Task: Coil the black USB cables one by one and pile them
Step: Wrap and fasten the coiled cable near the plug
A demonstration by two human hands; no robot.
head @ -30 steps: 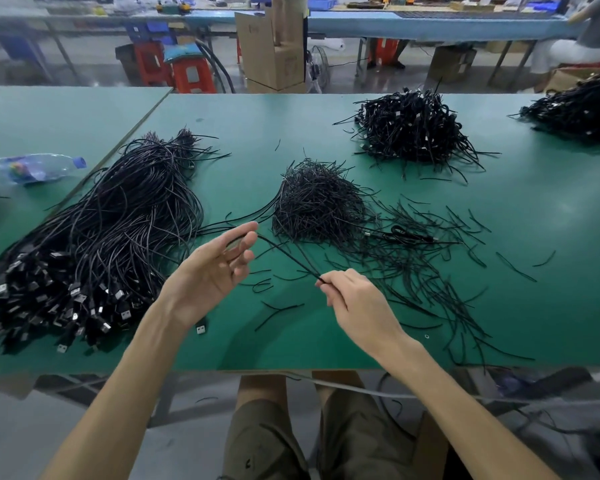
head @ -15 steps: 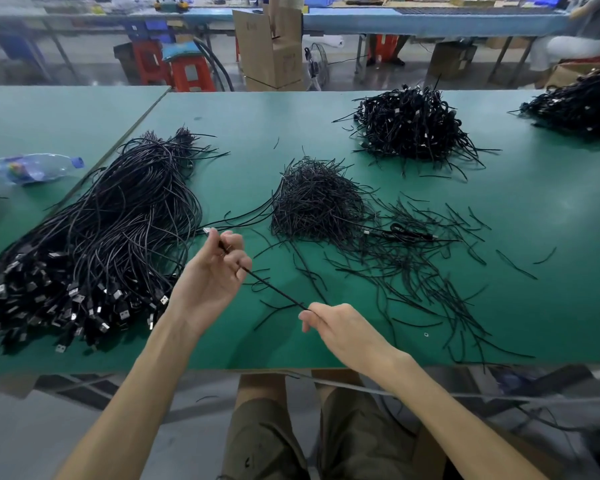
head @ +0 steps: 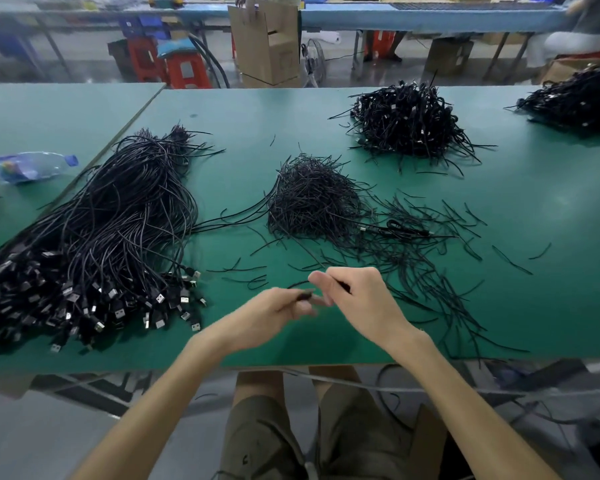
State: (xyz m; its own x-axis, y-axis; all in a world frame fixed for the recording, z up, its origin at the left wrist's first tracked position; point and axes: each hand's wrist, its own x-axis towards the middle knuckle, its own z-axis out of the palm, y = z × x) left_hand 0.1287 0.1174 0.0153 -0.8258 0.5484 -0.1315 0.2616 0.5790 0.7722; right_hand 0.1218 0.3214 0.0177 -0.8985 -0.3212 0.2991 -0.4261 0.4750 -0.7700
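Black USB cables (head: 94,237), long thin leads with silver-tipped plugs, lie uncoiled in a big loose heap on the green counter (head: 257,133), to the left of the central mound of short black strands (head: 312,199). Beyond that mound and to its right sits the pile of coiled black cables (head: 409,123), the finished stock.

The change is in the hands. A second ago they are apart, with a thin black strand (head: 305,295) stretched between them and the left hand's fingers spread. Half a second ago the left hand closes on it. Now the left hand (head: 274,315) and the right hand (head: 361,299) meet on the near side of the mound, fingertips almost touching. Both pinch the strand with curled fingers. Only short dark bits of it show between the fingers, and the left hand is blurred with motion.

With the slack taken up, I judge that the person is folding or winding the strand. So much of it is hidden that I cannot tell whether it is one of the cables or a short tie taken from the mound. No finished loop shows yet. The left heap is large, so the task looks far from done. The next move likely needs the loop kept pinched so that it does not spring open.
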